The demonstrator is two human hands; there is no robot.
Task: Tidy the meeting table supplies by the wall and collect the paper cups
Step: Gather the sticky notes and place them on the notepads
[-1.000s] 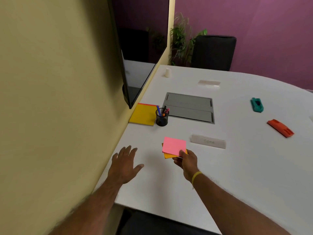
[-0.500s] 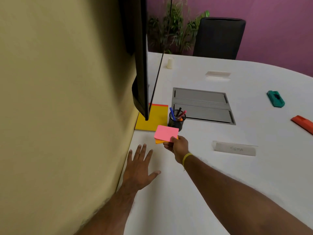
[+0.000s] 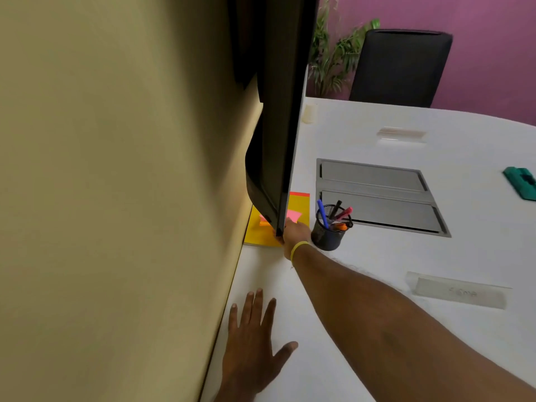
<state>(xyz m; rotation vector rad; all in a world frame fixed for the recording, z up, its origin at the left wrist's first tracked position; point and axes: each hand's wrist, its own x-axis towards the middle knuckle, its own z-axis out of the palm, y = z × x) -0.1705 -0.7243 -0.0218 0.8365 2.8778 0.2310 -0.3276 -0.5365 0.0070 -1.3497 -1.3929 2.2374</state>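
My right hand [image 3: 295, 232] reaches to the wall side and holds a pink and orange sticky-note pad [image 3: 293, 215] over the yellow notepad [image 3: 300, 202]. The black screen's lower corner hides my fingers and most of the pad. A black mesh pen cup [image 3: 330, 229] with several pens stands just right of that hand. My left hand [image 3: 253, 340] lies flat on the white table [image 3: 362, 271] near the wall, fingers spread. A paper cup [image 3: 309, 113] stands far back by the wall.
A black wall screen [image 3: 278, 111] overhangs the table edge. A grey cable hatch [image 3: 377, 195] is set in the table. Two clear name holders [image 3: 459, 291] [image 3: 401, 134], a green eraser [image 3: 522, 182], a black chair [image 3: 400, 68] and a plant [image 3: 333, 56] are around.
My right hand has carried the sticky-note pad forward and left, from above the bare table to over the yellow notepad under the screen. My head has moved closer; the left hand stays flat.
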